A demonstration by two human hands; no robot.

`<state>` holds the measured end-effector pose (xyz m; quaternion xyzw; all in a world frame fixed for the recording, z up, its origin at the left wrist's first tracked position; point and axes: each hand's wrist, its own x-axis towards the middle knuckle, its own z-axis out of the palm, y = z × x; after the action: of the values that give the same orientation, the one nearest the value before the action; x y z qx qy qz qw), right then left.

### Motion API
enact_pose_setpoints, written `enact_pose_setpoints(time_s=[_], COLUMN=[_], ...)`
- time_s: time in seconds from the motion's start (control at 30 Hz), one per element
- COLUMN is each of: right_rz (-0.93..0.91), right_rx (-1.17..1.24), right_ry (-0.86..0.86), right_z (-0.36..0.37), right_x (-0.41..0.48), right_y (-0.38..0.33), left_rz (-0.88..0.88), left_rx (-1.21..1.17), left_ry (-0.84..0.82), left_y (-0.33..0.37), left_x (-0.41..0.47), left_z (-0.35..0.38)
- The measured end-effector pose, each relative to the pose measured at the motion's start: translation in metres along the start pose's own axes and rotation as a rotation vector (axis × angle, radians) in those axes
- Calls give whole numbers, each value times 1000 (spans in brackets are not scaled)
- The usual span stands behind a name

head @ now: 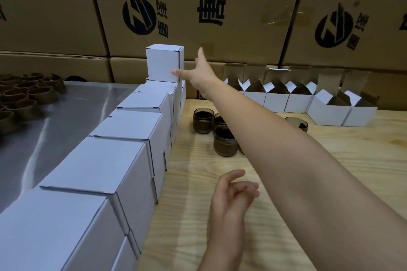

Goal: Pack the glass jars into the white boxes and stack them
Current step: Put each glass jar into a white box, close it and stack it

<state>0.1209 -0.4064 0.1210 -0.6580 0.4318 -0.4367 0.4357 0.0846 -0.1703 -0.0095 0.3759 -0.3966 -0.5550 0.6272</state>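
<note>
We see the right hand (198, 72) at full reach, fingers straight, thumb touching the lower front corner of the top white box (164, 62); it grips nothing. The left hand (231, 196) hovers loosely curled, holding nothing, over the worktop (286, 182). The box is closed, square-sided and upright, and sits on the far end of the row of closed boxes (132, 123). The row's long axis runs from the worktop's near-left edge to its far edge.
</note>
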Motion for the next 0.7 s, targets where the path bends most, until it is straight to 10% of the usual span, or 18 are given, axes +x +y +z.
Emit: enact_pose_setpoints(time_s=[0.37,0.7], right_rz=[-122,-95], right_rx=[149,58], right_ry=[571,675], right_z=[-97,-115], right_x=[-199,-220], right_y=[89,118], left_rz=[-37,-29], left_rx=[32,76], left_ry=[80,143], left_y=[-6,-8], left_x=[-1,0], left_z=[0,3])
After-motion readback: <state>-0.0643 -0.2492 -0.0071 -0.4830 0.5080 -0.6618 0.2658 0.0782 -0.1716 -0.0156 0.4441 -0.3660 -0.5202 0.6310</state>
